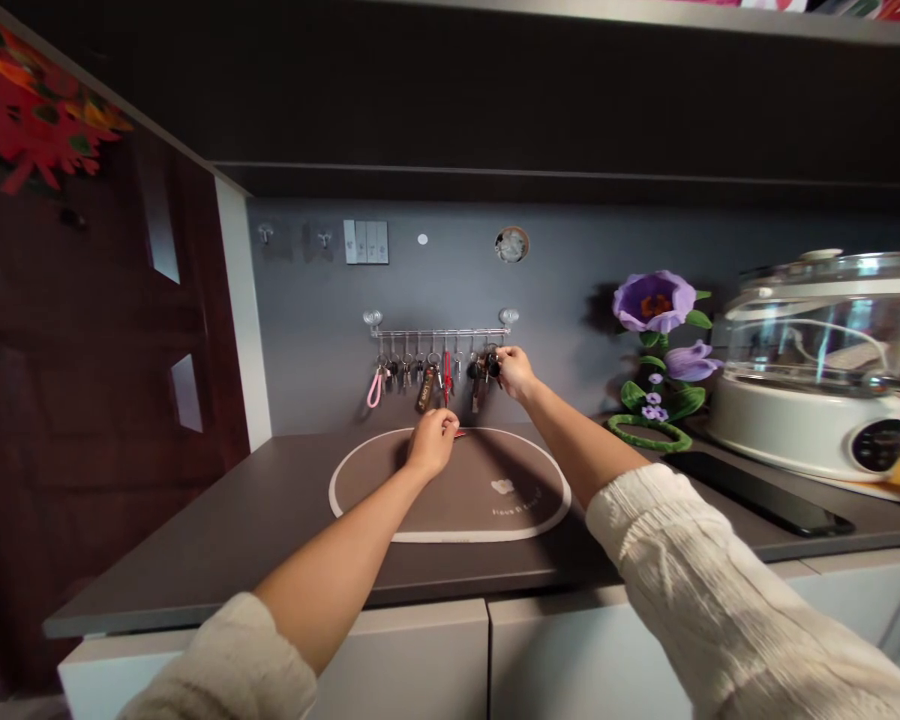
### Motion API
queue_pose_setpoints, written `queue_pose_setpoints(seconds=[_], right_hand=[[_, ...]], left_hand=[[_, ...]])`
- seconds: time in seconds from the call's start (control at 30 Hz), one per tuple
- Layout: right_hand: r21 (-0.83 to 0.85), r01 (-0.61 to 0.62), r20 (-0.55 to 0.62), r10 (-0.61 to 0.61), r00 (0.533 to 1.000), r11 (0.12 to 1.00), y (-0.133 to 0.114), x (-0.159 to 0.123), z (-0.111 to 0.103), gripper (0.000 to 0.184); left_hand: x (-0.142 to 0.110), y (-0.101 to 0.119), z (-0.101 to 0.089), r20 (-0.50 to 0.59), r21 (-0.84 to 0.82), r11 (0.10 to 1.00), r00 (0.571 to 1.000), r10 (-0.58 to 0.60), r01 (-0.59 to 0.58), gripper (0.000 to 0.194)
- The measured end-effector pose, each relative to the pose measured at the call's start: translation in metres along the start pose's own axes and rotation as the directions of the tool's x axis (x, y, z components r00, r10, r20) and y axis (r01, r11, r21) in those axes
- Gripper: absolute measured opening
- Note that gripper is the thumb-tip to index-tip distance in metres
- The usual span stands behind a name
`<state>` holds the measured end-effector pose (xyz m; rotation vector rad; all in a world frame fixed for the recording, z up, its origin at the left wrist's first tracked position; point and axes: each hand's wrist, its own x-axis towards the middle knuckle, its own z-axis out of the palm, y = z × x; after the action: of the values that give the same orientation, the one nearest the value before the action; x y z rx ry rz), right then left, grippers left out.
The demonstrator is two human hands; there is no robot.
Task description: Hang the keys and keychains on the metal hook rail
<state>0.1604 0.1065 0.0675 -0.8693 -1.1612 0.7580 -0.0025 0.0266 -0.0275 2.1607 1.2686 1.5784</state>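
Note:
A clear hook rail (441,332) on the grey wall carries a row of keys (407,370). Among them hang a pink loop strap (375,387), a brown tag (425,388) and a red cord (447,375). At the rail's right end, my right hand (516,374) has its fingers closed on a bunch of dark keys (493,362). My left hand (432,441) is closed lower down, over the back edge of the oval brown mat (450,510). A small red bit shows beside its fingertips; what it grips is hidden.
Purple fabric flowers (654,303) stand right of the mat, with a black phone (765,492) in front. A white appliance with a clear top (802,420) is further right. A dark shelf (495,110) overhangs the countertop (270,540). A dark red door (97,400) is at left.

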Motion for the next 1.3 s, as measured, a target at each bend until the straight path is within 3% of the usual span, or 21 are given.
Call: queue_pose_setpoints(seconds=[0.3, 0.47, 0.73, 1.0, 1.17, 1.3], right_hand=[[-0.063, 0.012, 0.004, -0.012, 1.000, 0.998, 0.015, 0.003, -0.002, 0.021], [-0.125, 0.095, -0.022, -0.098, 0.995, 0.988, 0.025, 0.004, -0.008, 0.024], [-0.160, 0.132, -0.019, -0.137, 0.990, 0.978, 0.027, 0.001, -0.012, 0.018], [-0.254, 0.095, -0.180, -0.144, 0.973, 0.962, 0.019, -0.028, -0.011, 0.013], [-0.211, 0.162, -0.052, -0.177, 0.983, 0.964, 0.026, -0.058, -0.006, 0.011], [-0.268, 0.179, 0.096, -0.158, 0.983, 0.947, 0.039, -0.080, -0.004, 0.010]], left_hand=[[0.000, -0.002, 0.000, 0.003, 0.018, 1.000, 1.000, -0.002, 0.002, 0.014], [-0.001, -0.001, -0.002, 0.011, 0.023, 1.000, 1.000, -0.004, 0.004, 0.014], [-0.001, -0.003, -0.005, 0.010, 0.029, 1.000, 1.000, -0.005, 0.004, 0.013], [0.000, -0.006, -0.010, 0.007, 0.104, 0.995, 1.000, 0.010, -0.011, 0.012], [0.001, -0.009, -0.014, 0.017, 0.147, 0.989, 1.000, -0.024, 0.022, 0.013], [0.001, -0.010, -0.016, 0.038, 0.171, 0.985, 0.999, -0.038, 0.031, 0.014]])
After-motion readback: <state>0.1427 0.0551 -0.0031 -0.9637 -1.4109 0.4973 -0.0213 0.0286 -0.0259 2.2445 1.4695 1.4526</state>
